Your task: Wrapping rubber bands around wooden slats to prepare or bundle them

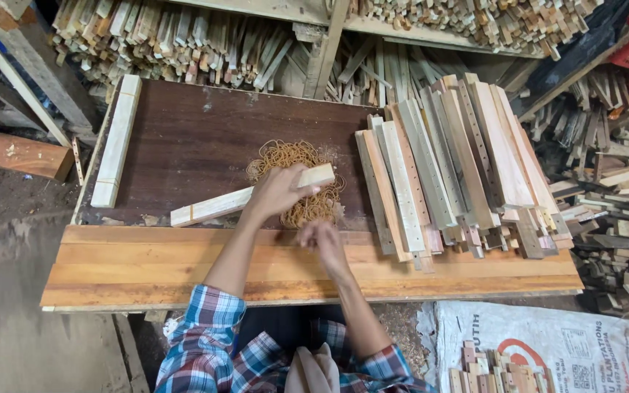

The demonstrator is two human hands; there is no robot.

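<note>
While the right hand [323, 238] hovers with fingers curled narrow over the orange plank tabletop [147, 266], its grasp unclear, the left hand [278, 193] clasps a pale bundle of wooden slats [216, 206] lying across the heap of tan rubber bands [289, 156]. Farther right, loose drilled wooden slats [453, 167] are stacked.

Pale, matt bare-wood bundle [249, 198] under the left hand [279, 191]; beside it dull tan rubber bands [285, 156] on dark, smooth-worn tabletop [191, 138]
</note>
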